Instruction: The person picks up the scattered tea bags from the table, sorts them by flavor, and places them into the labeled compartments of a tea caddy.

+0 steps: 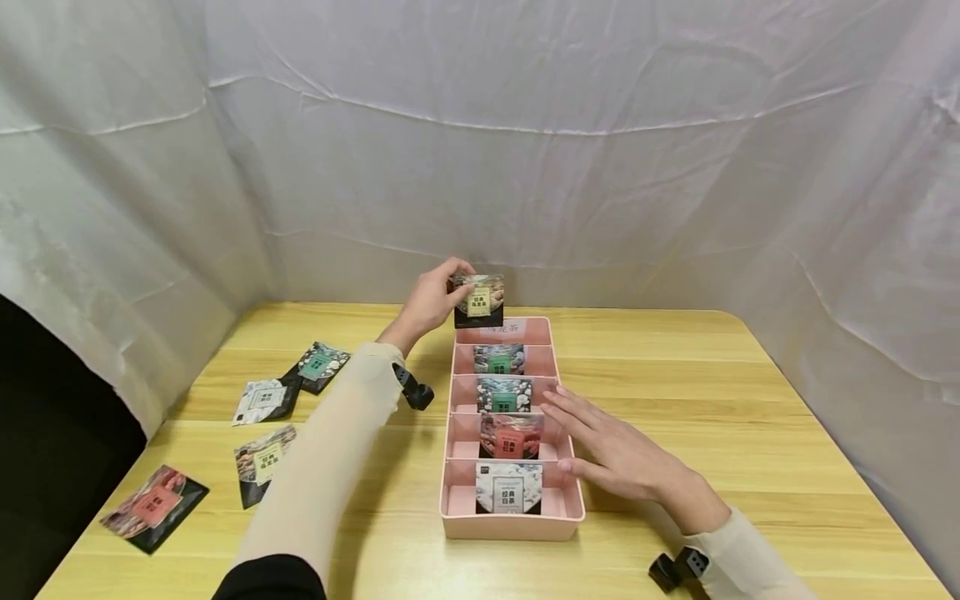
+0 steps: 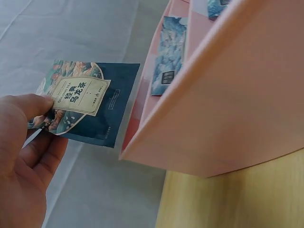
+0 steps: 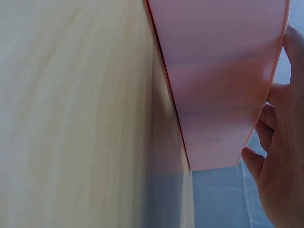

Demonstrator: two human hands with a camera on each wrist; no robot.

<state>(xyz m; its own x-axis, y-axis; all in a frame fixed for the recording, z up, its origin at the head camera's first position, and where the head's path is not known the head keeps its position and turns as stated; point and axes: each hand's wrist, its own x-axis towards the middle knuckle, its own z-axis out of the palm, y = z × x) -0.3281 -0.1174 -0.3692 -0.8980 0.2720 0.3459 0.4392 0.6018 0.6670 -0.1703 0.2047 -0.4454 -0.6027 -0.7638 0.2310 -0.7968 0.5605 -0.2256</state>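
Pale yellow wood-grain tabletop [image 1: 675, 392], far right corner rounded. Creased whitish cloth backdrop [image 1: 525, 183] rises behind far edge; left drape [image 1: 112, 225] and right drape [image 1: 892, 275] flank side edges. Black area [image 1: 60, 450] beyond left edge. Soft light, faint sheen toward near edge.

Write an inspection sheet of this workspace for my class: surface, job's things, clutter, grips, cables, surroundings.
Surface: yellowish wood-grain table.
Job's things: pink rectangular plastic-looking box, printed packets in its four nearest compartments; four loose square packets left of it; one yellow-labelled square packet held at its far end.
Clutter: nothing seen.
Grips: left grip pinches the held packet; right grip at the box's right rim.
Cables: nothing seen.
Surroundings: pale grey wrinkled fabric curtain.
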